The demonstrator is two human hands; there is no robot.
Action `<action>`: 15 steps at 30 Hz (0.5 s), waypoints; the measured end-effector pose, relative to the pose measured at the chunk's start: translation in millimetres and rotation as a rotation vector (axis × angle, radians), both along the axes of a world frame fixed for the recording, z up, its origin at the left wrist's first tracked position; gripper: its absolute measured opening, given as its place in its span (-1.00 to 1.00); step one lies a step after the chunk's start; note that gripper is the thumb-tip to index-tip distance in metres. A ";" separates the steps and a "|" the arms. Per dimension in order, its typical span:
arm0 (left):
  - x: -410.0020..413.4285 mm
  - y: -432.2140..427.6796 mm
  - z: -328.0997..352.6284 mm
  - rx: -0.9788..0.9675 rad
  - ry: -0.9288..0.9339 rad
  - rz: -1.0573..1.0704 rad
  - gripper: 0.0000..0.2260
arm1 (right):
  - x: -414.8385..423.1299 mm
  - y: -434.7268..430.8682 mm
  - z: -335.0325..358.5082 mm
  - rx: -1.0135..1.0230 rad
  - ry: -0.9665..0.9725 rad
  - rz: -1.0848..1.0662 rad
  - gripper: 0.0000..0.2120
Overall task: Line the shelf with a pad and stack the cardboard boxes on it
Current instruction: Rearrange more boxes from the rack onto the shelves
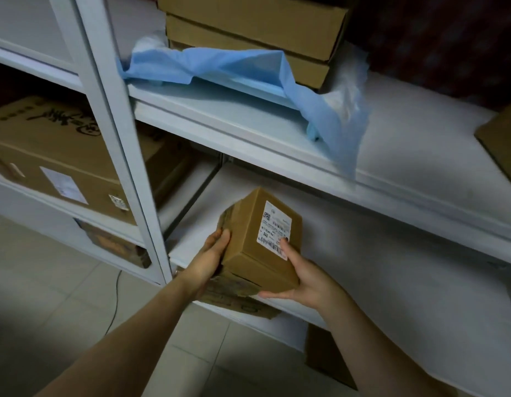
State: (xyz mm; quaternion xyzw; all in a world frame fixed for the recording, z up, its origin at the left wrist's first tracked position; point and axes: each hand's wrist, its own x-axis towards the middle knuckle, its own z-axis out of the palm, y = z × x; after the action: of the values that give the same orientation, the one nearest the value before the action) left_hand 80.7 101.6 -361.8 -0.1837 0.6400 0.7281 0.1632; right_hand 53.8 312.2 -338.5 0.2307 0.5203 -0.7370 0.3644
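Note:
I hold a small cardboard box [257, 242] with a white shipping label between both hands, in front of the lower white shelf [391, 276]. My left hand [211, 256] presses its left side; my right hand [303, 276] grips its right side and bottom edge. Under it, a flatter printed box [234, 296] lies at the lower shelf's front edge. On the upper shelf [406, 144] lies a crumpled blue pad [248, 70], partly under a stack of flat cardboard boxes [254, 27], one corner hanging over the shelf's front edge.
A white upright post [125, 156] separates this bay from the left bay, where a large printed carton [53, 156] sits. Another box corner [503, 138] shows at the upper shelf's right. A brown box [325, 356] stands on the tiled floor beneath.

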 end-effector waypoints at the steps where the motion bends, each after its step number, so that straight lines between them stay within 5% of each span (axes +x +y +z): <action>1: -8.6 -2.8 -4.6 -0.026 -0.001 -0.024 -0.47 | -9.3 -5.8 -8.2 0.019 -0.002 0.000 -0.50; 9: -74.5 -35.9 -31.1 -0.159 -0.099 -0.252 -0.41 | -65.8 -63.7 -79.5 0.285 0.002 -0.047 -0.46; 15: -99.3 -65.4 -59.2 -0.323 -0.151 -0.134 -0.51 | -81.8 -110.4 -109.6 0.413 0.027 -0.006 -0.43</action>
State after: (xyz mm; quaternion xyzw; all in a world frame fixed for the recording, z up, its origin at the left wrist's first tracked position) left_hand -18.6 36.1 -421.0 -0.2186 0.7452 0.5875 0.2274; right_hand -27.9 201.7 -448.0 0.2921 0.6645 -0.6189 0.3000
